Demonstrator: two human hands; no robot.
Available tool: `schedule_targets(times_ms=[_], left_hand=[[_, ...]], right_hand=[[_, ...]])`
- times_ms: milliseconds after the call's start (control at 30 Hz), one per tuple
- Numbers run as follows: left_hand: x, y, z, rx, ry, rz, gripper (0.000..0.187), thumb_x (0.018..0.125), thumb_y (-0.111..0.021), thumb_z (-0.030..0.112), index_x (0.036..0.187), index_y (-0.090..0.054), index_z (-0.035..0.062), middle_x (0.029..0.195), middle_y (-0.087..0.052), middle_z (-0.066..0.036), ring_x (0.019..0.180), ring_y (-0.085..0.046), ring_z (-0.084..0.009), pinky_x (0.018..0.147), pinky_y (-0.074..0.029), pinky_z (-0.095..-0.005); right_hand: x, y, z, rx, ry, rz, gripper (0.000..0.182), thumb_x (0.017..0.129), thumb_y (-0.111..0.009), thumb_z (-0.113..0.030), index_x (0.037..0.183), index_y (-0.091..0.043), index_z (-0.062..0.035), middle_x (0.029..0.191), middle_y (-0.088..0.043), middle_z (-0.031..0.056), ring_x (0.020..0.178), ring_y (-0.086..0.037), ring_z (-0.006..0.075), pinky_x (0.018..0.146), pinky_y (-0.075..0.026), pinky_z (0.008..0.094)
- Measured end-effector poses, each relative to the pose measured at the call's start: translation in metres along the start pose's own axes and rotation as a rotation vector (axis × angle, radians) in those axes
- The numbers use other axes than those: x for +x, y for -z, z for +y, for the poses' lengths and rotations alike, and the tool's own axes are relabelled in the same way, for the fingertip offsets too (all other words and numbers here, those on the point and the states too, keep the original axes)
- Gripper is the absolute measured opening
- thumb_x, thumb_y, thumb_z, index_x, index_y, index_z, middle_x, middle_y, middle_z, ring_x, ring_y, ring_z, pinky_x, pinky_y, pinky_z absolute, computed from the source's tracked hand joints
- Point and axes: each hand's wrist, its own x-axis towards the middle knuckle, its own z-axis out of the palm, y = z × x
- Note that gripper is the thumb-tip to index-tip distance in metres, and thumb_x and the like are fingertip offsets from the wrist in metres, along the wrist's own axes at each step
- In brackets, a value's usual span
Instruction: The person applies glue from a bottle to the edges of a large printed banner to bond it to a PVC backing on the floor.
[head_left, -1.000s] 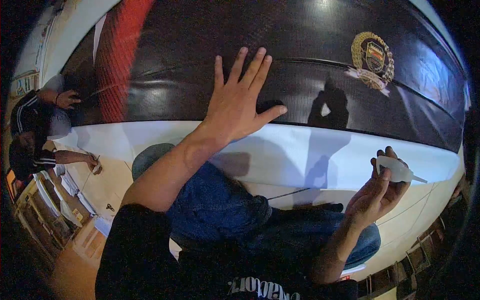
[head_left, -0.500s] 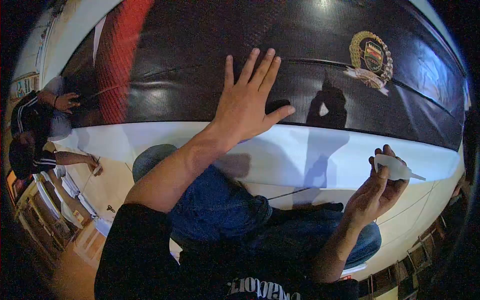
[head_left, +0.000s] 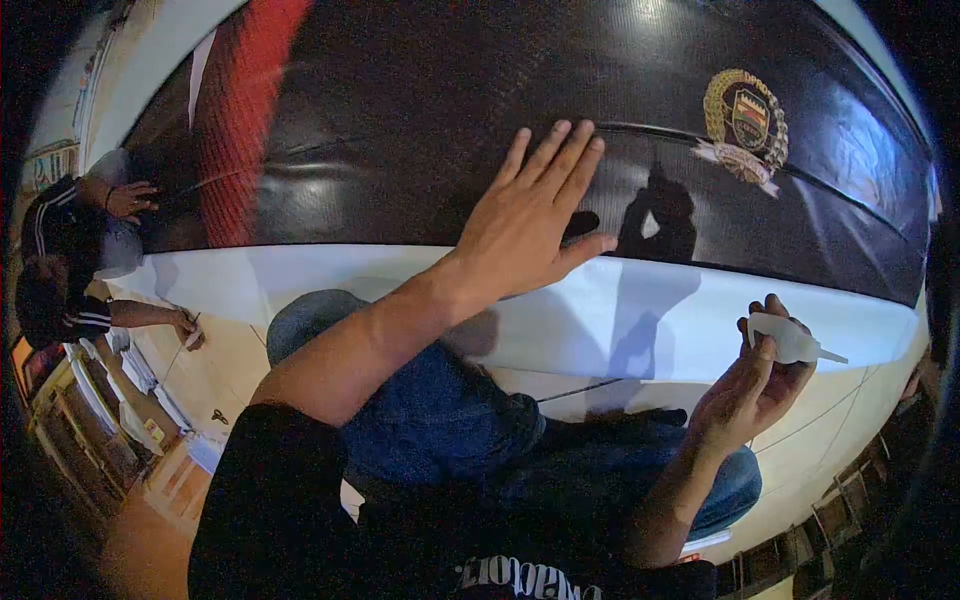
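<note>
My left hand (head_left: pixel 535 205) lies flat on a glossy black printed banner (head_left: pixel 400 90), fingers outstretched, close to its near edge. The banner carries a red stripe (head_left: pixel 245 120) on the left and a gold-and-white emblem (head_left: pixel 748 125) on the right. Along its near side runs a white strip (head_left: pixel 400 275). Over at the right, my right hand (head_left: pixel 755 385) holds a small whitish squeeze bottle (head_left: pixel 785 338) above this strip, its thin nozzle pointing right. What the bottle contains cannot be made out.
At the left sits another person in a dark striped sleeve (head_left: pixel 90 320), one hand (head_left: pixel 130 202) on the banner and the other (head_left: pixel 188 330) holding a thin pale item. Scissors (head_left: pixel 220 416) lie on the tiled floor (head_left: pixel 240 350). Wooden frames (head_left: pixel 80 430) stand at lower left.
My left hand has slid right and slightly nearer to me across the banner. My right hand, with the squeeze bottle, stays almost where it was.
</note>
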Motion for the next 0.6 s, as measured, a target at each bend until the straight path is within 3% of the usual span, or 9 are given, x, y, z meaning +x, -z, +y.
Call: schedule_targets(times_ms=[133, 200, 300, 433, 600], left_hand=[[-0.002, 0.006, 0.003, -0.024, -0.025, -0.002, 0.088, 0.089, -0.049, 0.056, 0.143, -0.020, -0.0068, 0.151, -0.018, -0.024, 0.141, -0.017, -0.0387, 0.114, -0.012, -0.0514], [-0.002, 0.009, 0.000, -0.006, -0.011, -0.002, 0.089, 0.088, -0.050, 0.056, 0.143, -0.020, -0.0082, 0.151, -0.017, -0.026, 0.140, -0.017, -0.0403, 0.114, -0.011, -0.0524], [-0.007, 0.010, -0.013, 0.183, 0.240, 0.103, 0.094, 0.088, -0.048, 0.058, 0.140, -0.018, -0.0142, 0.148, -0.014, -0.033, 0.140, -0.012, -0.0440, 0.111, -0.006, -0.0590], [-0.015, 0.003, -0.025, 0.298, 0.360, 0.051, 0.097, 0.088, -0.042, 0.062, 0.140, -0.016, -0.0152, 0.149, -0.014, -0.033, 0.141, -0.010, -0.0418, 0.110, -0.002, -0.0620], [-0.012, 0.002, -0.021, 0.278, 0.323, 0.018, 0.098, 0.088, -0.043, 0.063, 0.141, -0.016, -0.0147, 0.149, -0.013, -0.032, 0.142, -0.010, -0.0396, 0.111, -0.002, -0.0607]], right_hand=[[0.000, -0.001, 0.002, -0.006, 0.014, 0.032, 0.035, 0.091, -0.058, -0.014, 0.117, -0.043, 0.0032, 0.113, -0.059, 0.0237, 0.107, -0.058, 0.0326, 0.091, -0.048, 0.0423], [0.000, 0.002, 0.004, -0.038, 0.030, -0.014, 0.032, 0.095, -0.052, -0.012, 0.122, -0.041, 0.0016, 0.119, -0.056, 0.0246, 0.111, -0.057, 0.0317, 0.090, -0.050, 0.0382], [0.001, 0.005, 0.005, -0.032, 0.034, -0.031, 0.032, 0.095, -0.051, -0.012, 0.122, -0.041, 0.0013, 0.119, -0.056, 0.0248, 0.114, -0.055, 0.0323, 0.090, -0.050, 0.0385], [0.000, 0.006, 0.005, -0.029, 0.005, -0.026, 0.032, 0.095, -0.051, -0.012, 0.122, -0.041, 0.0006, 0.120, -0.055, 0.0246, 0.116, -0.054, 0.0324, 0.091, -0.050, 0.0391], [0.000, 0.006, 0.005, -0.030, 0.016, -0.024, 0.032, 0.095, -0.052, -0.013, 0.123, -0.042, -0.0002, 0.120, -0.056, 0.0239, 0.116, -0.054, 0.0322, 0.091, -0.050, 0.0403]])
